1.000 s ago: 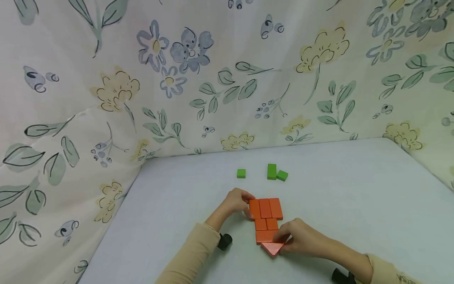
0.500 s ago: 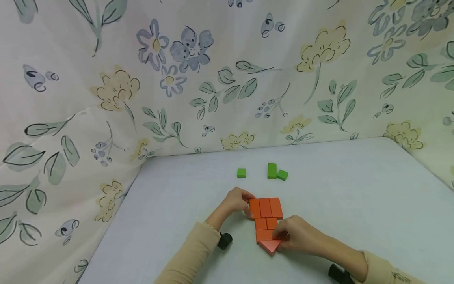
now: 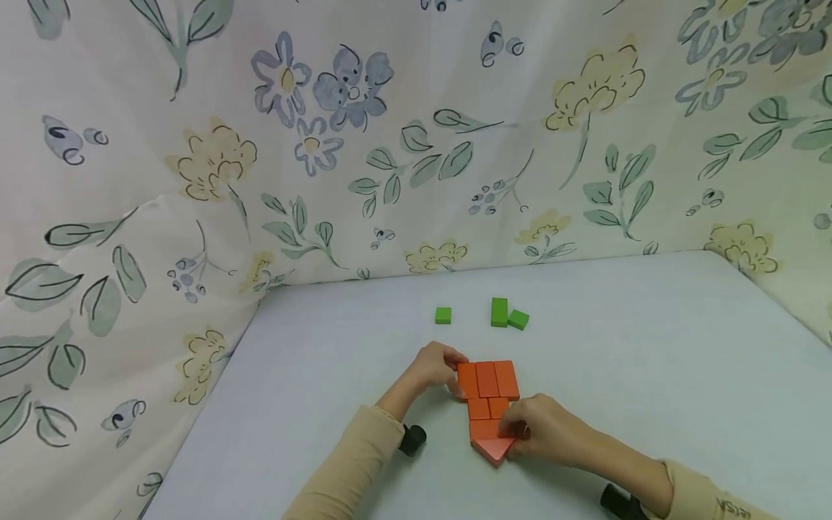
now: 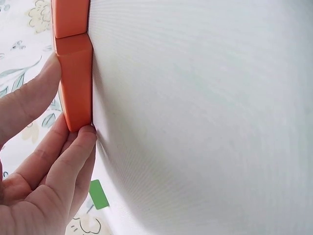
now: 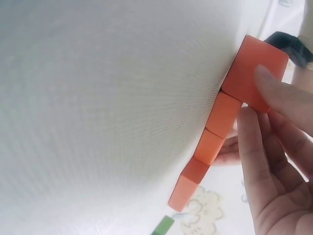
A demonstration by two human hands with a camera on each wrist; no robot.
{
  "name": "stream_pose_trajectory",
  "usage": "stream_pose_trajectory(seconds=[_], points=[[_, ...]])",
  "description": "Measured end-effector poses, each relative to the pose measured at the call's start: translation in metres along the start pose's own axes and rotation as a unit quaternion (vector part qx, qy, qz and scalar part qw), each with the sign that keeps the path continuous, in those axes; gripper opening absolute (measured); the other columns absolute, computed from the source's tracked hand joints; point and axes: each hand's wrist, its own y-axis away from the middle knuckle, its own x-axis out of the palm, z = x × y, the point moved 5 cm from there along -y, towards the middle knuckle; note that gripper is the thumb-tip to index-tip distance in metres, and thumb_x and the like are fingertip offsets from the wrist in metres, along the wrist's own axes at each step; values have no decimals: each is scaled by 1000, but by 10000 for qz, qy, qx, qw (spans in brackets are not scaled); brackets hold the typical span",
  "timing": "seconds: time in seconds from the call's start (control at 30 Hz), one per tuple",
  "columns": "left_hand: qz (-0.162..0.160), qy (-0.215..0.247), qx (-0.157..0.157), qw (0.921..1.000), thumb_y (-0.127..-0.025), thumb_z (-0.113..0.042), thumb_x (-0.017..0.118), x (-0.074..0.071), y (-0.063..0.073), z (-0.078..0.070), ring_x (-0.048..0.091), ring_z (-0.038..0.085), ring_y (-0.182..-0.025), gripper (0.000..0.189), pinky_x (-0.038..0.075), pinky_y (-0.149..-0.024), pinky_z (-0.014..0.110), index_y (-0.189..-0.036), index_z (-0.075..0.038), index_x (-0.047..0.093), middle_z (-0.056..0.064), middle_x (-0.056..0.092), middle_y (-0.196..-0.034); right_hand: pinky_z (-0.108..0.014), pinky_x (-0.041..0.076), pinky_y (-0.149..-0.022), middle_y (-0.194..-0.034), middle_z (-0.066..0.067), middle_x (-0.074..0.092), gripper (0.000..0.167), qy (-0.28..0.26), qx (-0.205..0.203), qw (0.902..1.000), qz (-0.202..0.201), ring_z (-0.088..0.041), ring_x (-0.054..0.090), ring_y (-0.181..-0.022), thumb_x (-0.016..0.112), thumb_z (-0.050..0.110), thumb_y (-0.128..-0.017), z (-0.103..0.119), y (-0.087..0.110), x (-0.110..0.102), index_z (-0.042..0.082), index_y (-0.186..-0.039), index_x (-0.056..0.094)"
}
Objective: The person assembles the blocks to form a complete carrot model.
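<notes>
In the head view, orange blocks lie flat on the white table in a joined shape. Three upright rectangular blocks (image 3: 487, 380) form its far row, with two small blocks (image 3: 488, 409) and a wide block (image 3: 484, 429) below. My left hand (image 3: 434, 367) grips the far-left rectangular block (image 4: 77, 85), thumb at its side and fingertips at its far end. At the near end, my right hand (image 3: 549, 430) pinches a triangular block (image 3: 492, 449), its point towards me. The triangle's flat edge meets the wide block; my right fingers partly cover both. In the right wrist view, the thumb presses the triangle's side.
Farther back lie a small green block (image 3: 443, 315), a taller green block (image 3: 499, 313) and a tilted small green block (image 3: 518, 320) beside it. A floral curtain (image 3: 416, 144) borders the table's back and sides. Black wrist cameras (image 3: 412, 440) sit at both wrists.
My right hand has moved the triangular block slightly left and away from me, closing it up against the wide block. The left hand has stayed in place.
</notes>
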Motion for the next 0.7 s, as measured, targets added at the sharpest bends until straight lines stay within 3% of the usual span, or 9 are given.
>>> stream_pose_trajectory(seconds=[0.27,0.43,0.57,0.7], points=[[-16,-7,36,10000,-60,14,82,0,0,-1,55,17,-83,47,47,-73,30,-104,0,73,4,66,-90,-21,50,-62,-79,12,65,20,34,38,10000,63,0,52,-69,83,2,-72,-1,0,-5,11,-87,73],[16,18,10,10000,-60,14,82,0,0,-2,55,17,-82,47,47,-72,30,-104,0,73,4,65,-89,-22,51,-64,-81,8,66,19,-35,408,9989,222,-3,56,-71,83,4,-73,-10,-8,-27,8,-88,73],[17,74,-59,10000,-60,14,82,-1,-1,-2,55,17,-82,47,47,-73,31,-104,0,73,5,65,-89,-26,51,-63,-79,2,68,11,-20,896,9955,-309,-9,59,-71,78,3,-78,-35,-26,-56,1,-88,72],[-6,72,-122,9999,-60,14,82,0,0,0,54,17,-82,48,47,-74,31,-105,-1,73,4,65,-89,-29,50,-64,-82,-6,70,13,-253,1827,9791,-857,-14,61,-71,73,4,-83,-73,-45,-74,-6,-93,71]])
